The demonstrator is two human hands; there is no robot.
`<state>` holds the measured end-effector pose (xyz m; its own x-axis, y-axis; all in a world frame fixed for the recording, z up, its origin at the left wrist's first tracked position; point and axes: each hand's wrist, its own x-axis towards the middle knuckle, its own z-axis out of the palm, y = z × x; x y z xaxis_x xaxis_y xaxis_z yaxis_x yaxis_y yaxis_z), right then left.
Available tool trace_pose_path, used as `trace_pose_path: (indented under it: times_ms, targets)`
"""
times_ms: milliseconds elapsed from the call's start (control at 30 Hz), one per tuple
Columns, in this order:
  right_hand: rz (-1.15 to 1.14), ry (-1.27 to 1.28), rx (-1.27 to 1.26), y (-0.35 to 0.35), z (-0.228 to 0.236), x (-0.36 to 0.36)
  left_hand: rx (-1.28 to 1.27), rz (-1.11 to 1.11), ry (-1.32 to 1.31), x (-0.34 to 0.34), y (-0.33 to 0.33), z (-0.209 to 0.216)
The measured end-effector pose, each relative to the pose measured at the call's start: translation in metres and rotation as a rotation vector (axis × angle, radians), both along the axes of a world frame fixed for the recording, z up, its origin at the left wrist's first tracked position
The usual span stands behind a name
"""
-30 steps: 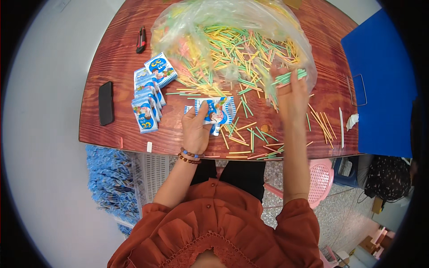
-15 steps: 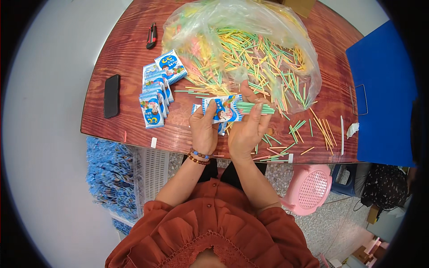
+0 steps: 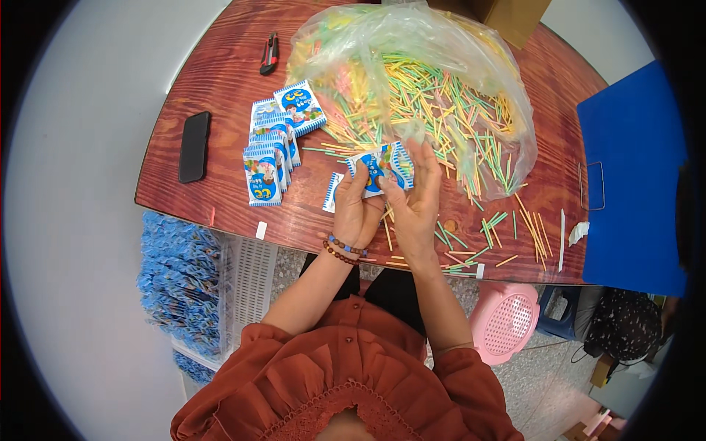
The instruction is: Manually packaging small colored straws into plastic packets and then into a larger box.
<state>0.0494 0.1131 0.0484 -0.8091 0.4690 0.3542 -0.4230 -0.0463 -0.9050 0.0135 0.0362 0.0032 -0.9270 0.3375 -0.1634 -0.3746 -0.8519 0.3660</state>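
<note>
Between both hands is a small blue-and-white candy packet (image 3: 385, 167), held up over the near part of the table. My left hand (image 3: 357, 209) pinches its left end, thumb on top. My right hand (image 3: 418, 202) closes on its right end, thumb pressed against the packet face and fingers behind. No sticks show outside the packet now. Another packet (image 3: 332, 192) lies on the table just left of my left hand. Beyond my hands, thin pastel candy sticks (image 3: 419, 95) spill from a big clear plastic bag (image 3: 471, 55).
Filled packets (image 3: 266, 176) lie overlapped at the left, near a black phone (image 3: 195, 147) and a box cutter (image 3: 270, 54). Loose sticks (image 3: 535, 224) are scattered at the right by a blue panel (image 3: 625, 176). Below the table are a crate of packets (image 3: 180, 287) and a pink stool (image 3: 506, 323).
The green sticks that jutted from the packet's right end have gone inside. My right hand has moved from the sticks onto the packet. The whole view has shifted slightly.
</note>
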Motion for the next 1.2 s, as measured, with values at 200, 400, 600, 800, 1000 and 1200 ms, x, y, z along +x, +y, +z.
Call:
trace_pose_path:
  times_ms: [200, 400, 600, 800, 1000, 1200]
  targets:
    - [0.203, -0.152, 0.228, 0.034, 0.005, -0.002, 0.166, -0.034, 0.020, -0.003, -0.010, 0.008]
    - [0.342, -0.229, 0.112, 0.032, 0.008, -0.012, -0.067, -0.033, 0.086, -0.009, -0.023, 0.008]
    - [0.331, -0.246, 0.120, 0.025, 0.002, -0.020, -0.030, -0.007, 0.056, -0.013, -0.033, 0.010]
    - [0.429, -0.344, 0.151, 0.013, 0.008, -0.025, -0.086, 0.056, 0.063, -0.002, -0.056, 0.009]
    - [0.607, -0.203, 0.444, -0.054, -0.006, -0.075, -0.907, 0.737, 0.187, 0.022, -0.126, 0.008]
    - [0.366, -0.231, 0.709, -0.092, -0.020, -0.099, -1.572, 0.585, 0.467, -0.005, -0.164, -0.021]
